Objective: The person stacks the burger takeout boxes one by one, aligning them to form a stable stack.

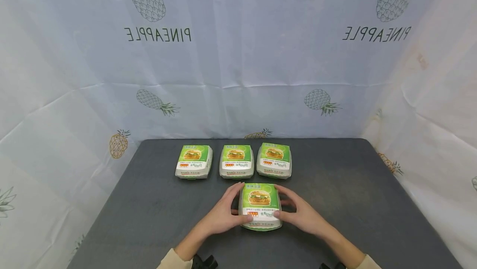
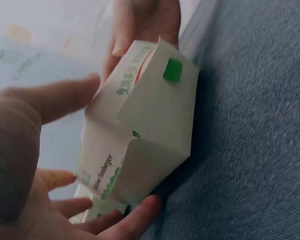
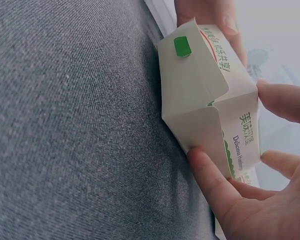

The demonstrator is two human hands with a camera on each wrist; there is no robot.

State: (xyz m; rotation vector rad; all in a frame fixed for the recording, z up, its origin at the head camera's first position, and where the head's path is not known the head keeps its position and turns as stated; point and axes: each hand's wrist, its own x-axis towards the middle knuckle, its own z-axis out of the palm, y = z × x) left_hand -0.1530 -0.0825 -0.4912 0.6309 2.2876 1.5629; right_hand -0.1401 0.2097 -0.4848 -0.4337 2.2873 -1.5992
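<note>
A closed paper hamburger box (image 1: 260, 204), with a green and white lid and a burger picture, sits on the dark table near its front middle. My left hand (image 1: 228, 213) holds its left side, thumb at the front lid edge and fingers along the side. On the opposite side my right hand (image 1: 298, 211) grips it the same way. Both wrist views show the box's (image 2: 160, 105) front flap with a green tab (image 3: 182, 46) poking through. Fingertips of the right hand (image 3: 260, 200) touch the side wall.
Behind the held box stand three matching boxes in a row: left (image 1: 193, 162), middle (image 1: 236, 162) and right (image 1: 274, 161). The grey table (image 1: 164, 215) ends at a white pineapple-print cloth (image 1: 238, 57) hanging at the back and sides.
</note>
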